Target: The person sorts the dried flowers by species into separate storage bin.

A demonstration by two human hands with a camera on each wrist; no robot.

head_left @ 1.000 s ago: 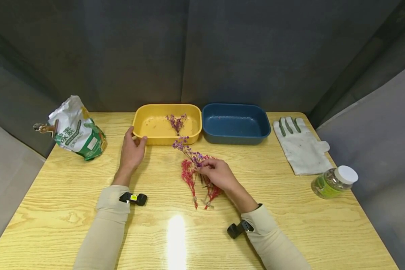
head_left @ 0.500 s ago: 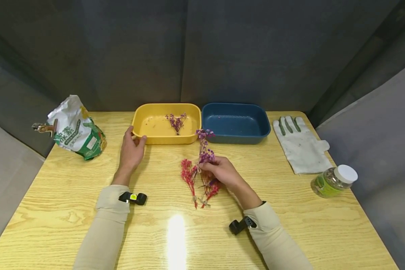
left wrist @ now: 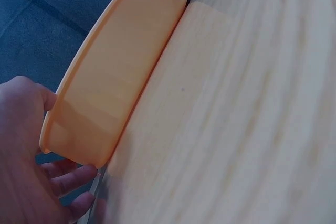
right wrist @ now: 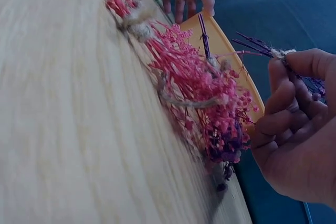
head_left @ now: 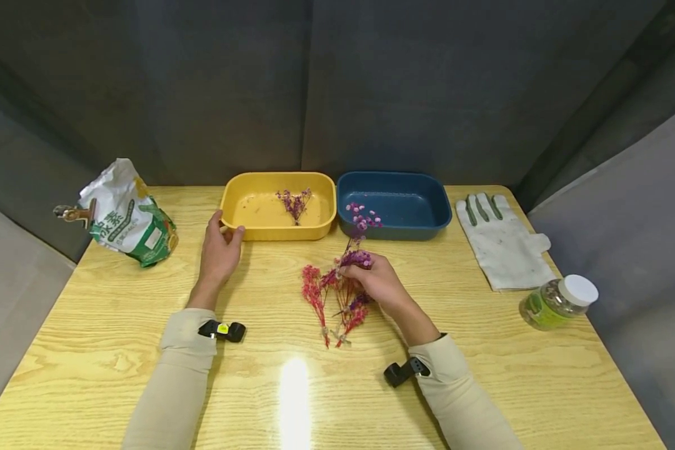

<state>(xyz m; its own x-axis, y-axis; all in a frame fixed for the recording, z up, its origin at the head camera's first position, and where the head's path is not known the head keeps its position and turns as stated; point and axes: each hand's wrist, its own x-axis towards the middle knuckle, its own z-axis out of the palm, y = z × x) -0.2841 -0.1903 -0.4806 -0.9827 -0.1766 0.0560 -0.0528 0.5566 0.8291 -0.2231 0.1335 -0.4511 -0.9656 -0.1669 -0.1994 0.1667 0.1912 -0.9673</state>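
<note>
My right hand [head_left: 384, 284] pinches a small bunch of purple dried flowers [head_left: 362, 220] between thumb and fingertips, at its string tie [right wrist: 281, 53]. In the head view its blossoms overlap the front wall of the blue tub [head_left: 396, 232]. Just below lie a pink dried-flower bunch [head_left: 314, 287] and a second pink bunch [head_left: 353, 320], with purple blossoms [right wrist: 227, 144] among them. My left hand [head_left: 220, 256] grips the near left corner of the yellow tub [head_left: 281, 234], thumb on the front, fingers along the side. Inside that tub lies another purple bunch [head_left: 295, 206].
A white and green bag [head_left: 132, 219] with a metal clip [head_left: 79, 214] stands at the left. On the right are a white work glove [head_left: 503, 244] and a clear jar [head_left: 557, 303] with a white lid. The two tubs stand side by side at the table's back edge.
My right hand has lifted the purple bunch off the pink ones, moving slightly right; its blossoms swung from pointing left toward the blue tub. My left hand stays at the yellow tub.
</note>
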